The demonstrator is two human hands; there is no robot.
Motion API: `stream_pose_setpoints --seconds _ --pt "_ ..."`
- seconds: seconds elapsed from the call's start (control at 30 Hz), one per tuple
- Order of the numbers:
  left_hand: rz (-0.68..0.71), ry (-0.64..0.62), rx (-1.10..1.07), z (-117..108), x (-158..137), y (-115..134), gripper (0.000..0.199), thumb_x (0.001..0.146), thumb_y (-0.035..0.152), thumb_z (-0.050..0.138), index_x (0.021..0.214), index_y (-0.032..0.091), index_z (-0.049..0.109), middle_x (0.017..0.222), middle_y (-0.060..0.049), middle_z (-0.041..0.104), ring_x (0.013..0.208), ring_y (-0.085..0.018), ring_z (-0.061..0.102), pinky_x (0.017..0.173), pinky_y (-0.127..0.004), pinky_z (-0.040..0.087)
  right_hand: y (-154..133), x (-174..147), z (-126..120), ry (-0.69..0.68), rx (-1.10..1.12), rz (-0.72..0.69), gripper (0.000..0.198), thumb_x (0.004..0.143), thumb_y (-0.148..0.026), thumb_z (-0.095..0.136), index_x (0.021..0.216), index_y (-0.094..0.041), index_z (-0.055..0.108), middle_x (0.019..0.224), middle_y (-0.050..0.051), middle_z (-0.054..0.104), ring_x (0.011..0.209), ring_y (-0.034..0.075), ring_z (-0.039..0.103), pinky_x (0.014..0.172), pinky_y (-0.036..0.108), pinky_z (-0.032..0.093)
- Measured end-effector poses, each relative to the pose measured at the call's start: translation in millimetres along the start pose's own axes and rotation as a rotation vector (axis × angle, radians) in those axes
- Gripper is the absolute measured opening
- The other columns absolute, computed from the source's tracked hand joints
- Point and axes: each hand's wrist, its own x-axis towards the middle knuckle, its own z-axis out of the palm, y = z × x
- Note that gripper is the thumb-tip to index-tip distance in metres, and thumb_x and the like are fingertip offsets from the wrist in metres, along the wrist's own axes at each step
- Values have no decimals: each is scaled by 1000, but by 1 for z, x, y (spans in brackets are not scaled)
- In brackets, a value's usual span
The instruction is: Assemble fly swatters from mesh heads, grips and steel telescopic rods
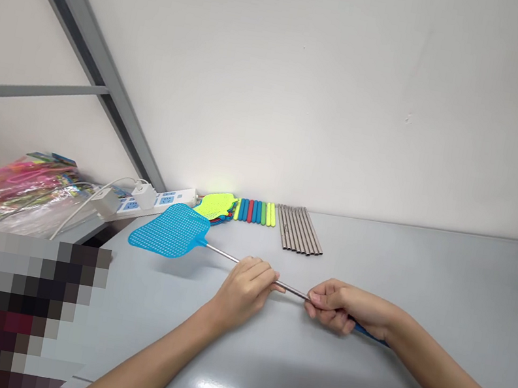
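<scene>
A fly swatter with a blue perforated head [172,232] is held slantwise above the grey table, its head to the left. My left hand [248,285] is closed around the middle of its thin metal rod [292,290]. Farther right, my right hand [337,305] grips the swatter where the rod meets the dark blue handle [369,334]. The fingers cover the joint between rod and handle. The handle's end runs behind my right wrist.
At the back lie stacked swatter heads [217,205], a row of coloured handles [256,212] and several metal tubes [300,231]. A power strip [173,199] with plugs and cables sits at the back left, beside plastic-wrapped pink items [16,186]. A wall rises behind the table.
</scene>
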Motion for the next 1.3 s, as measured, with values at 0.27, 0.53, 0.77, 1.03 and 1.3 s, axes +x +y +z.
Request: stream_pose_setpoints --seconds 0.27,0.53,0.77,1.03,1.3 --pt "94 122 -21 2 -2 2 5 78 15 51 74 17 50 63 0 56 61 -12 46 60 -27 35 8 -2 3 -110 198 72 22 82 -31 46 68 -13 45 51 -8 20 40 2 11 33 15 7" --pt "-8 72 -114 0 7 1 13 77 18 53 90 18 50 83 -4 55 80 -16 49 74 -31 39 8 -1 8 83 102 -32 19 83 -29 44 73 -13 48 56 -6 24 44 3 12 36 16 8" --pt "-180 328 -49 3 5 14 49 70 20 60 114 23 39 111 -11 34 106 -24 36 88 -40 34 8 -1 18 138 155 -134 18 82 -29 45 78 -13 52 58 -6 28 43 2 14 38 18 9" --pt "-804 419 -899 9 15 33 38 82 32 44 119 25 35 109 -7 44 92 -15 48 81 -30 36 13 11 37 179 377 -305 17 84 -29 46 81 -14 53 58 -6 33 43 2 19 41 17 13" --pt "-1286 432 -1878 -13 86 40 22 87 24 32 73 13 46 49 6 33 38 -5 34 42 -18 33 13 10 41 198 438 -361 19 83 -27 47 79 -11 56 59 -3 38 45 3 27 43 18 23"
